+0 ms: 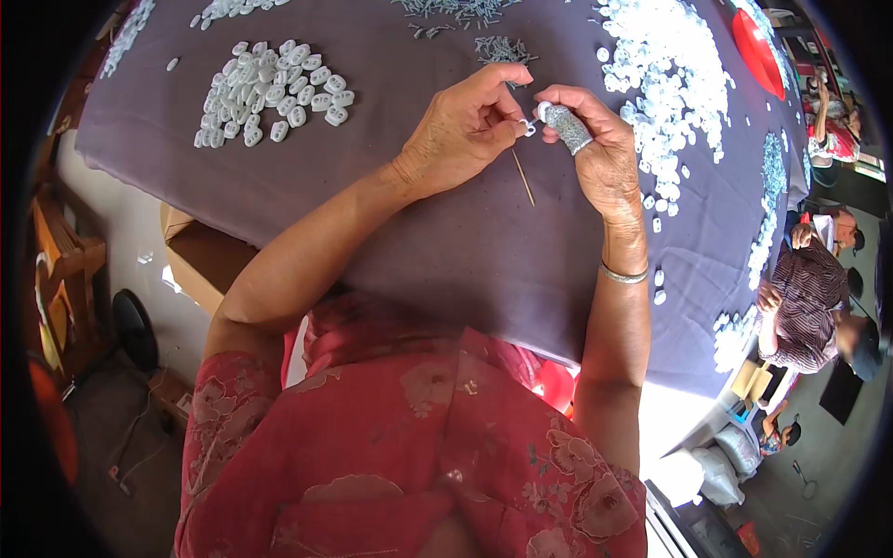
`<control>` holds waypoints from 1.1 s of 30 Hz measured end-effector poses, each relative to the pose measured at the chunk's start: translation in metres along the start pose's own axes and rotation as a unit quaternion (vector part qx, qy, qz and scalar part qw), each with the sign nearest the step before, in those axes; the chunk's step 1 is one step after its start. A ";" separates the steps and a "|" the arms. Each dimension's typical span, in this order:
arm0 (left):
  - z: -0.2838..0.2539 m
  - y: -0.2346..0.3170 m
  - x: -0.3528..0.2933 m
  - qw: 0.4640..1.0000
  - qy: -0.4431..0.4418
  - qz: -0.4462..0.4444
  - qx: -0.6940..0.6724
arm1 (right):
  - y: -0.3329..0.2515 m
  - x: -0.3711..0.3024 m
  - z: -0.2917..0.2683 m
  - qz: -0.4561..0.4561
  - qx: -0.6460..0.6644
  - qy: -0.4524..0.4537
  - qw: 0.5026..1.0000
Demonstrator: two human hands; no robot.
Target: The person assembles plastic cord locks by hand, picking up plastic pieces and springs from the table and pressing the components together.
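Observation:
My left hand is closed in a pinch on a small white plastic piece with an opening in it. Close beside it, my right hand is bent with its fingertips drawn together at the same piece. A grey sparkly wrap covers one of its digits, with something white at the tip. What sits between those fingertips is too small to make out. Below my left fingers a thin stick slants down over the cloth; whether it is held or lying is unclear.
White oval pieces lie piled at left on the dark tablecloth. Small grey pins are heaped beyond my hands. A large heap of white pieces spreads at right, near a red dish. Several other people sit along the right side.

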State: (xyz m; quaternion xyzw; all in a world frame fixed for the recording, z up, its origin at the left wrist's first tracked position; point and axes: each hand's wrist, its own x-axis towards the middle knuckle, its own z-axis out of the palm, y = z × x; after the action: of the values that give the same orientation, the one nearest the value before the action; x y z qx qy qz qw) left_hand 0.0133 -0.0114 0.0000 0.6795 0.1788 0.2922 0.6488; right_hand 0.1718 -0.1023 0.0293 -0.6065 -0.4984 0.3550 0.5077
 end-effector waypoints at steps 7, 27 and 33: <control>0.001 -0.002 0.000 1.000 0.003 0.005 0.015 | 0.000 -0.002 0.001 -0.012 -0.016 0.007 1.000; 0.003 -0.005 0.000 0.998 0.016 0.055 0.036 | 0.002 -0.002 -0.002 -0.030 -0.128 -0.001 0.991; 0.002 -0.005 -0.001 0.998 0.031 0.040 0.033 | 0.001 -0.004 0.006 -0.034 -0.139 0.002 0.990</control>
State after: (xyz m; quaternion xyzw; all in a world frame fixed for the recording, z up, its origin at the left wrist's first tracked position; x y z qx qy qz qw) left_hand 0.0148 -0.0135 -0.0049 0.6979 0.1815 0.3328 0.6076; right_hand 0.1661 -0.1043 0.0264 -0.6548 -0.5620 0.2635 0.4312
